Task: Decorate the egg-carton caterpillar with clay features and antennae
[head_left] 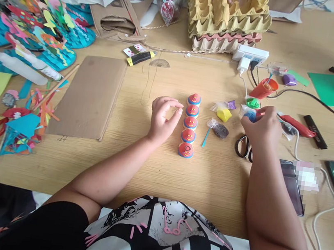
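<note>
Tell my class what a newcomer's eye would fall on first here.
Probably the column of five red-and-blue faces in the middle, just right of the left hand. Next, perhaps, the stack of egg trays at the back, and the bright cut-outs at the back left.

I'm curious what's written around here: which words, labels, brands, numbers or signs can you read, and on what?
None reads with certainty.
Shirt: large letters, folded and cut off.
Plastic bag: round red label, too blurred.
Black stick: pale marks, too small.
Labelled bottle: print too small.
</note>
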A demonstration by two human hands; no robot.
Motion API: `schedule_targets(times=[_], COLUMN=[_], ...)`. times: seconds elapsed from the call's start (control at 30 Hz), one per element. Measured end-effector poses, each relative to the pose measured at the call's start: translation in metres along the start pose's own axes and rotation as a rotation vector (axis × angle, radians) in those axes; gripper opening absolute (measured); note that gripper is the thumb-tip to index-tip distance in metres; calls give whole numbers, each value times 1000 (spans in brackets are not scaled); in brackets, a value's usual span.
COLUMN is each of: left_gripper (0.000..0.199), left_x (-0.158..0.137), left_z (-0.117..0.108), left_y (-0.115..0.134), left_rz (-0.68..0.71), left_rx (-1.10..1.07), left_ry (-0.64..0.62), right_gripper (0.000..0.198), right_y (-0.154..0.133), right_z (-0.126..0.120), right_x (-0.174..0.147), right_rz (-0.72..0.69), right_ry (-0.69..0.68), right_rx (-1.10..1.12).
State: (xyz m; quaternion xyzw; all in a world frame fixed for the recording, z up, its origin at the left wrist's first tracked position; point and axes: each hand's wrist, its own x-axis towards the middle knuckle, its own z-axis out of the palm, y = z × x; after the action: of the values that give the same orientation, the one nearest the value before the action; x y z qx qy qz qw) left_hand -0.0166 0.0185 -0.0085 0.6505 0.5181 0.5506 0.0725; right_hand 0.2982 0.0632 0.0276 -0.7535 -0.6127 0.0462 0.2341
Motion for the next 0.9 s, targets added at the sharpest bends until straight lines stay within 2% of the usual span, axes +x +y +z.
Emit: schedule_targets(times=[0.07, 0.1, 0.17, 0.27, 0.33, 0.47, 0.57, 0.67, 0.77, 0.9], left_gripper=[13, 15, 16, 18, 19, 16, 16, 19, 22, 20], left_x=[0, 0, 1, 1, 1, 1, 0, 0, 0, -1], left_z=[0, 0, -1, -3, -4, -4, -3, -3, -2, -1], left_y=[-1, 0, 1, 5, 8, 10, 10, 10, 10, 11], left_rz=[21, 31, 46, 94, 128, 157, 178, 181, 156, 120], left_rx=[-25, -33, -34, -22, -22, -15, -11, -8, 2, -50], left_ry=[6, 5, -12, -58, -72, -106, -142, -172, -203, -248], right_gripper=[36, 35, 28, 30, 36, 41, 45, 59, 71, 75], right_y=[-8, -13, -23, -32, -33, -37, -45, -54, -59, -62], right_z=[-13, -19, -27, -25, -14, 13, 26, 30, 31, 32], right_x=[-3, -5, -8, -13, -15, -24, -36, -48, -55, -59], right_rz=[144, 139, 60, -68, -142, -325, -508, -643, -740, -807], right_ry=[-22, -65, -115, -5, 33, -54, -92, -130, -136, -101], right_rx=[101, 208, 402, 468, 488, 627, 636, 600, 557, 531])
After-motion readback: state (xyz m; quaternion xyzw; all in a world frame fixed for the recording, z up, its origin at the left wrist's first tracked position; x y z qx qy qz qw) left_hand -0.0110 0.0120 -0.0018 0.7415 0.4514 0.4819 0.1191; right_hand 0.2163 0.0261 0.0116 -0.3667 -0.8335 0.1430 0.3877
